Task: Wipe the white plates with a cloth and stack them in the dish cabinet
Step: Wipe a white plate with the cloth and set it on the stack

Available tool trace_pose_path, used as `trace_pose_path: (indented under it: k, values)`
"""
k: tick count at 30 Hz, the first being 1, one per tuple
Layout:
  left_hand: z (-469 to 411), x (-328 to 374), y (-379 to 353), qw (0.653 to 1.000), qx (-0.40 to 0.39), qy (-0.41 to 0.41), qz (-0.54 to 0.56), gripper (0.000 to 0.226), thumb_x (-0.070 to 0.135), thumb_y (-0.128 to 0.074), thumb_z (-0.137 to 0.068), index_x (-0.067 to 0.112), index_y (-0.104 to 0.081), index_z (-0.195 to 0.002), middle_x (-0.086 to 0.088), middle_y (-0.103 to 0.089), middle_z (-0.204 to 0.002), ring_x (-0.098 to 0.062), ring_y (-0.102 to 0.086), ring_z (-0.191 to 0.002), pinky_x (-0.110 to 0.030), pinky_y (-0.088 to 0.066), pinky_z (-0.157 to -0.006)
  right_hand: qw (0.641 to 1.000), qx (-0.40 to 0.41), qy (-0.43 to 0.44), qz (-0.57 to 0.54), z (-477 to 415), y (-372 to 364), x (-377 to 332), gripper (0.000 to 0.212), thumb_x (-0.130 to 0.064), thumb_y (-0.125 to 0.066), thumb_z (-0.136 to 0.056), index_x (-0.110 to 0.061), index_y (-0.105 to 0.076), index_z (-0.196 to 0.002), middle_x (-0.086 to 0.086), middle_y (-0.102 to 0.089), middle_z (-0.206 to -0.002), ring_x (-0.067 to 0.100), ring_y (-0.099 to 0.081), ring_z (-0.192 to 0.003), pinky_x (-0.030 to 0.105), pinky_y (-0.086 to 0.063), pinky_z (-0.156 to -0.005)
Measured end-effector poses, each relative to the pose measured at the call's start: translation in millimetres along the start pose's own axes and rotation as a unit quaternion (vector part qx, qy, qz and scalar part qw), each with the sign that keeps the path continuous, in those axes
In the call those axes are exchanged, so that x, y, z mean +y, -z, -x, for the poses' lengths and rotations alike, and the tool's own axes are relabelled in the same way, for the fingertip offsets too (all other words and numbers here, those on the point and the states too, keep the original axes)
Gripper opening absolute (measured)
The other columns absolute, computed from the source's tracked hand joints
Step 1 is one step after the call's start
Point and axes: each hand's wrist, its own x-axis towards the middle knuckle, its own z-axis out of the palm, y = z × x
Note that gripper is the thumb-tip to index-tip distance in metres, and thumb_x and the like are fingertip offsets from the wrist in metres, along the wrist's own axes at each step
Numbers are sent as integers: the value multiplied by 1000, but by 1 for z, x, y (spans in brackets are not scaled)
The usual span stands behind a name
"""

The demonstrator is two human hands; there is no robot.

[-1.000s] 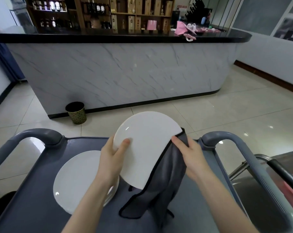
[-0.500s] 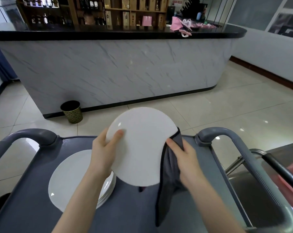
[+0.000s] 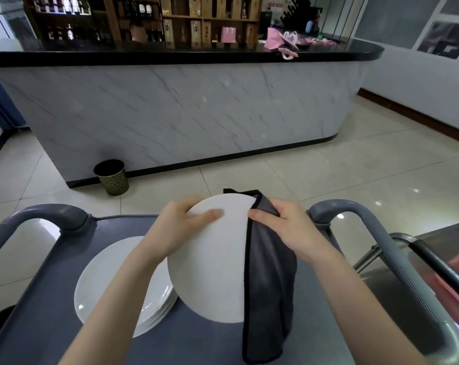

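Head view: a grey-blue cart tray (image 3: 39, 312) fills the foreground. Its surface is matte plastic w/ a raised lip, and a rounded grey handle loop stands at each far corner, left (image 3: 52, 214) & right (image 3: 354, 209). Beyond it lies a floor (image 3: 328, 175) of large glossy beige tiles showing light spots. Across the room runs a bar counter (image 3: 183, 114) w/ a pale marble-veined front, curved at its right end, under a black glossy top (image 3: 170, 57). A round dark bin (image 3: 112, 177) w/ a gold mesh pattern sits on the floor just beside the counter base. Behind the bar are wooden shelves (image 3: 133, 19) w/ bottles & boxes, and pink bags (image 3: 281, 40) lie on the countertop.

The white plate (image 3: 212, 272) is round, smooth & matte, held tilted up above the tray, its low edge near the stack of plates (image 3: 112, 280), which rests on the tray's left side. The left hand (image 3: 175, 227) grips the plate's upper-left rim, thumb on the face & fingers behind. The right hand (image 3: 286, 227) pinches the cloth (image 3: 269, 285) against the plate's right edge. The cloth is dark grey, soft & black-trimmed; it wraps over the rim & hangs in folds down to the tray.
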Motion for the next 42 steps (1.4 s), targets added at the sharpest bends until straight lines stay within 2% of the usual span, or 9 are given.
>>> trace_pose_path:
  k: [7, 12, 17, 22, 25, 30, 34, 37, 42]
  values:
    - [37, -35, -54, 925, 176, 74, 330, 10, 26, -65, -98, 28, -69, -107, 6, -77, -104, -19, -72, -103, -42, -57, -89, 918, 204, -123, -317, 22, -28, 37, 13, -20, -66, -93, -10, -71, -100, 8, -76, -97, 25, -72, -97, 38, -56, -86]
    - [24, -34, -25, 968, 110, 9, 227, 14, 24, -64, -98, 27, -69, -111, 6, -78, -104, -15, -74, -95, -32, -58, -79, 978, 95, -69, -173, 5, 1, 20, 11, -19, -66, -93, -14, -71, -101, 3, -77, -99, 23, -71, -100, 38, -56, -90]
    - [0, -5, 0, 995, -89, -39, -30, 8, 27, -71, -94, 33, -71, -99, 12, -76, -92, -5, -72, -81, -20, -57, -71, 991, -93, 13, 97, -11, 5, -14, 10, -25, -70, -90, -16, -71, -87, -7, -73, -83, 9, -68, -81, 28, -53, -75]
    - [15, -27, -10, 992, 108, -22, 57, 10, 36, -75, -89, 29, -74, -96, 12, -75, -93, -9, -70, -88, -29, -54, -75, 994, 66, -3, -90, 4, -8, 11, 12, -21, -69, -91, -10, -73, -94, 5, -76, -93, 24, -72, -93, 41, -57, -84]
    - [35, -41, -36, 957, 149, 33, 248, 18, 34, -75, -90, 27, -71, -106, 9, -78, -102, -15, -73, -98, -34, -58, -82, 940, 165, -81, -287, 19, -19, 30, 13, -21, -67, -92, -12, -72, -99, 8, -76, -99, 25, -71, -98, 41, -56, -89]
    - [29, -40, -31, 966, 113, 35, 229, 13, 25, -65, -97, 23, -68, -110, 9, -79, -99, -13, -75, -93, -26, -58, -73, 977, 76, -88, -177, 12, 0, 27, 16, -20, -64, -94, -9, -71, -104, 6, -76, -101, 24, -71, -101, 38, -56, -91]
    - [12, -14, -2, 998, -47, -32, 35, 3, 29, -68, -96, 32, -68, -97, 20, -75, -81, 4, -70, -75, -15, -52, -65, 998, -53, -31, -19, -8, 18, 1, 14, -23, -67, -93, -12, -72, -100, -1, -77, -95, 13, -72, -92, 26, -56, -80]
    - [-3, -1, -6, 982, -124, -44, -134, 7, 35, -72, -92, 30, -72, -97, 7, -75, -90, -9, -70, -86, -29, -56, -79, 977, -137, 19, 160, -15, 2, -7, 33, -34, -72, -88, -1, -68, -92, -2, -65, -79, 10, -60, -75, 30, -45, -68]
    - [20, -28, -9, 996, 74, -8, 41, 15, 41, -71, -91, 27, -73, -97, 17, -75, -90, -5, -69, -83, -20, -53, -68, 996, 59, -17, -71, 1, -3, 17, 19, -24, -69, -91, -6, -71, -94, 7, -76, -93, 26, -72, -92, 39, -55, -81]
